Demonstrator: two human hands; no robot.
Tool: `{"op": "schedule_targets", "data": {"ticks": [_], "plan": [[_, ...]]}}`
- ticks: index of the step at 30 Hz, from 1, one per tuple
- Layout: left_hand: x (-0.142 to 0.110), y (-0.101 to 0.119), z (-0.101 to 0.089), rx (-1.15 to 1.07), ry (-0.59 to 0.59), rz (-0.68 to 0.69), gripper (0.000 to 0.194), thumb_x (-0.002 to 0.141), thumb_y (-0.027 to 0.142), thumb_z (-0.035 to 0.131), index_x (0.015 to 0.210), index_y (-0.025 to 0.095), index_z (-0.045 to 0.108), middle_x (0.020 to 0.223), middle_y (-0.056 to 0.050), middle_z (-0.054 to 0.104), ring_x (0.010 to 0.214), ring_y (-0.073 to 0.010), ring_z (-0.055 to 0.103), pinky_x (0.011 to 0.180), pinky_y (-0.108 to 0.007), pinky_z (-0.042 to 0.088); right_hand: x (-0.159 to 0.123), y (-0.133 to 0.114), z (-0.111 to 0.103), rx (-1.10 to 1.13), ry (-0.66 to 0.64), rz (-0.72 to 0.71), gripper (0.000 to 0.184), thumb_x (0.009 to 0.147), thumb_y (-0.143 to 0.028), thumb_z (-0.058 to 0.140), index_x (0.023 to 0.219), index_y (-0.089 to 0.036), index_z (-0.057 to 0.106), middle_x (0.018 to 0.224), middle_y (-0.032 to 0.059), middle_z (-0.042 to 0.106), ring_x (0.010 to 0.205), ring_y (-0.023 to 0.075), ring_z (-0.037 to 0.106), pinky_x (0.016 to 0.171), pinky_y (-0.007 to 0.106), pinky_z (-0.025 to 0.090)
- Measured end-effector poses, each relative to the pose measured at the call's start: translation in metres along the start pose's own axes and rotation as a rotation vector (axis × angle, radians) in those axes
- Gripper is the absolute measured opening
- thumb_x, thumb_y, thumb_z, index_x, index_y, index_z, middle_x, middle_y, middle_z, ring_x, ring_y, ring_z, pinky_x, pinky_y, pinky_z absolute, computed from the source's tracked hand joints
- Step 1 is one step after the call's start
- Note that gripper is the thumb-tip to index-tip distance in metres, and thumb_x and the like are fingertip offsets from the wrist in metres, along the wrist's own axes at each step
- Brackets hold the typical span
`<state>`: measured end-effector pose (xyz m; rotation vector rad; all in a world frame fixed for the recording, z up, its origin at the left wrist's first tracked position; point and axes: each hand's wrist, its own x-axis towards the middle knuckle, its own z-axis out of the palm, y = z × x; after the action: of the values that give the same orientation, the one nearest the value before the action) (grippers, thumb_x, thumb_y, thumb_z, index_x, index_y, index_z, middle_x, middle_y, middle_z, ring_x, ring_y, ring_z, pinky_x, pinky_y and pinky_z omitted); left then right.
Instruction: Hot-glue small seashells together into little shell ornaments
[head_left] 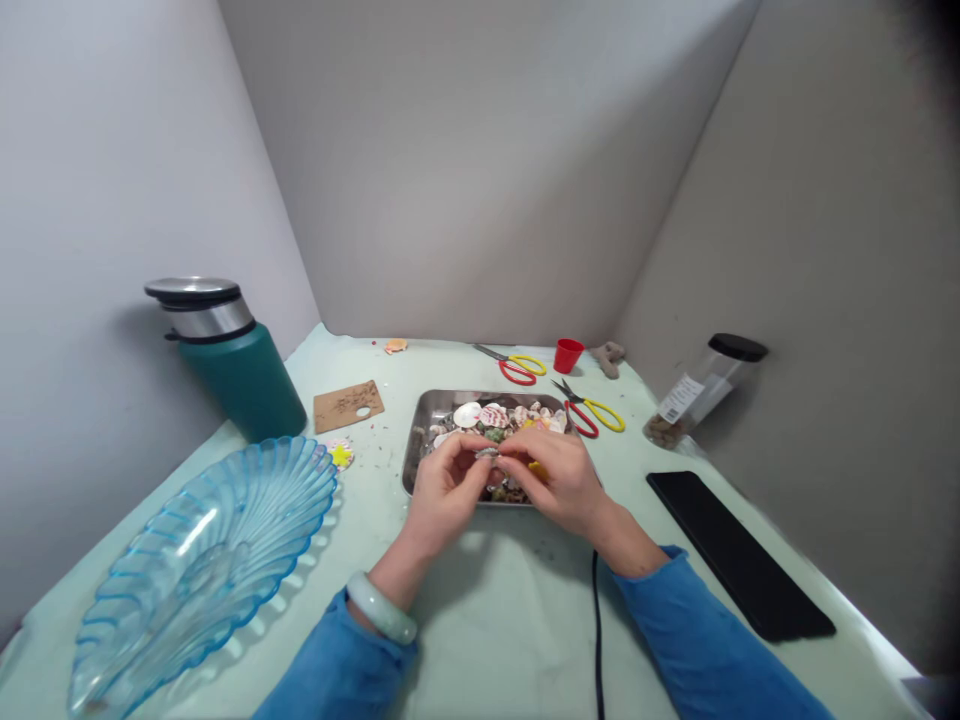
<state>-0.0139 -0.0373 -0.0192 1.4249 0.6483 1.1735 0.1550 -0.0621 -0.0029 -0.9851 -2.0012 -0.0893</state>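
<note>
Grey-white walls [480, 200] close in behind a pale green tabletop [480, 620], and through the head camera I take the pinched fingertips as my clock centre, with twelve pointing away from the wearer. Between those fingertips sits a small grey piece [487, 453], too small for me to name, its long axis looking close to a nine-to-three line. From my remote seat I read the left hand [448, 487] as pinching it from the nine o'clock side, thumb below and fingers above, while the right hand [559, 478] nips at its three o'clock end — neither hand is clearly nearer, since both meet at the piece. Beneath and beyond them lies a metal tray [410, 452], wider than it is deep, so its long side also runs nine to three; its shells [493, 415] spread towards twelve, and both wrists come in over its near edge. At about two o'clock I see scissors [589, 410] with red and yellow handles just beside the tray, and at eight a blue shell-shaped dish [232, 530] — well apart from either hand
</note>
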Motion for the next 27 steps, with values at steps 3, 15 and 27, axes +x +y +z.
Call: {"op": "schedule_targets", "data": {"ticks": [3,15,27], "plan": [[-0.001,0.002,0.001,0.003,-0.002,0.008,0.017,0.081,0.031,0.062,0.089,0.016,0.058,0.079,-0.003,0.064,0.067,-0.0136,0.062,0.065,-0.026,0.052,-0.001,0.001,0.001,-0.014,-0.001,-0.001,0.007,0.089,-0.021,0.055,0.089,-0.018,0.061,0.078,0.0042,0.067,0.069,0.0155,0.06,0.065,0.028,0.045],[0.003,-0.006,0.002,0.054,-0.011,0.035,0.018,0.083,0.029,0.059,0.095,0.016,0.059,0.09,-0.006,0.066,0.075,-0.0161,0.064,0.072,-0.031,0.054,-0.004,0.001,0.003,-0.052,0.051,-0.014,0.006,0.086,-0.016,0.058,0.091,-0.019,0.06,0.082,0.0053,0.067,0.071,0.0164,0.06,0.067,0.03,0.047],[0.001,-0.009,0.002,0.124,-0.004,0.008,0.018,0.083,0.03,0.059,0.095,0.016,0.063,0.087,-0.007,0.068,0.073,-0.0172,0.065,0.071,-0.03,0.053,-0.006,0.003,0.002,-0.035,0.023,-0.009,0.005,0.087,-0.016,0.056,0.09,-0.018,0.059,0.079,0.0046,0.066,0.069,0.0153,0.059,0.065,0.028,0.046]]}}
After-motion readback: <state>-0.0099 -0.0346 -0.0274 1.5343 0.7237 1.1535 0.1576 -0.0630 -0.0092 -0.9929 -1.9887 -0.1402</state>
